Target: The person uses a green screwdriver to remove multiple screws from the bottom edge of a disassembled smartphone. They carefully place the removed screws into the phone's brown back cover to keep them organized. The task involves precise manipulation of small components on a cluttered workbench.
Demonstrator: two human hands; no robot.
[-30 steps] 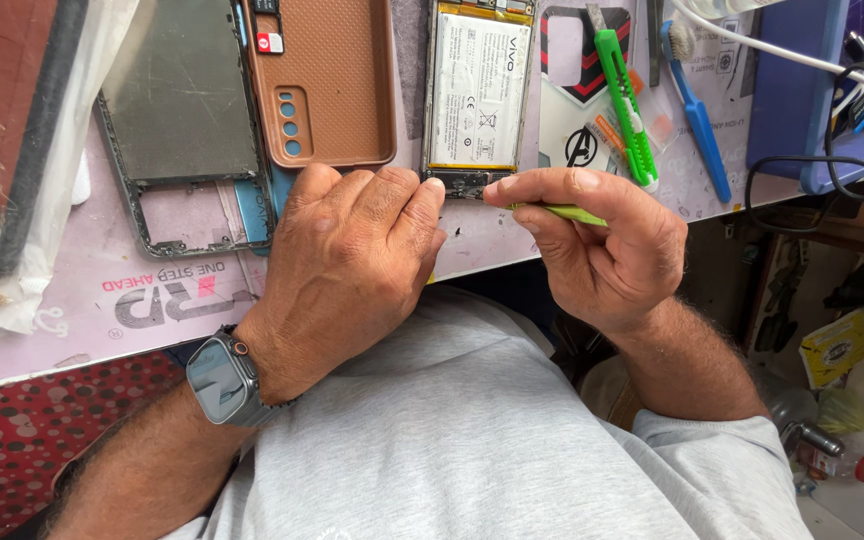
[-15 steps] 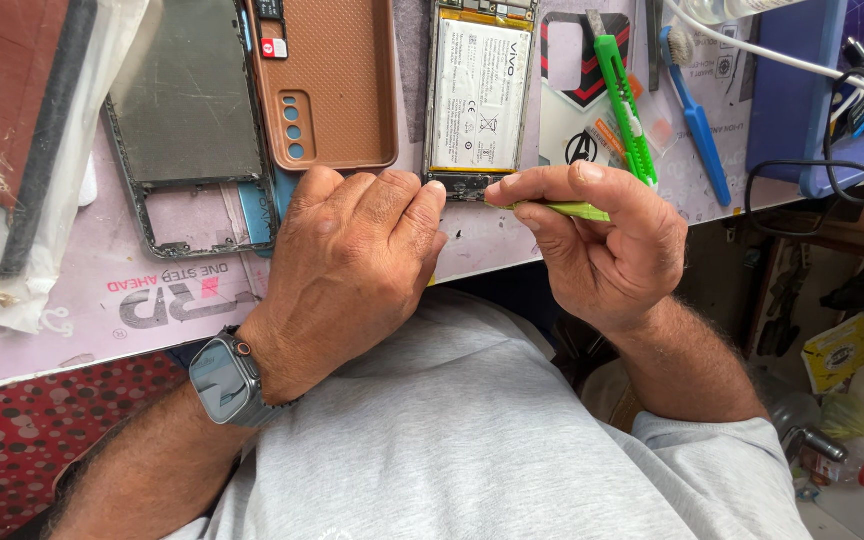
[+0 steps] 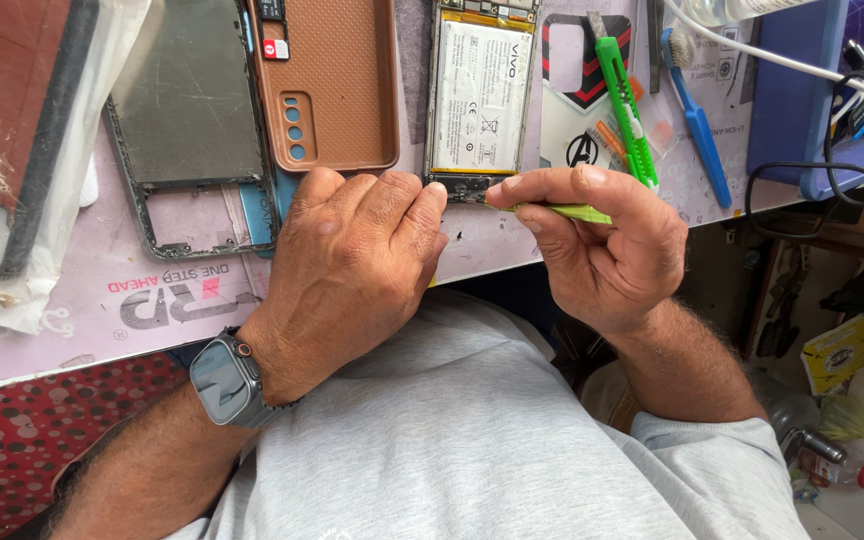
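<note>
An opened phone [image 3: 480, 95] lies face down on the work mat, its white battery and circuit boards showing. My right hand [image 3: 602, 245] is closed around a thin light-green tool [image 3: 567, 211], whose tip reaches the phone's lower edge. My left hand [image 3: 347, 270], with a smartwatch [image 3: 220, 378] on the wrist, rests curled on the mat just left of that edge, fingertips beside the phone's bottom board. Whether it pins anything underneath is hidden.
A brown phone case [image 3: 327, 85] and a dark phone frame [image 3: 192, 130] lie to the left. A green utility knife [image 3: 627, 100], a blue brush [image 3: 697, 125], cables [image 3: 832, 150] and a blue tray [image 3: 802, 100] are on the right. A plastic-wrapped item [image 3: 12, 160] is far left.
Both hands stay in nearly the same place. The right hand has shifted very slightly with the green tool at the phone's lower edge.
</note>
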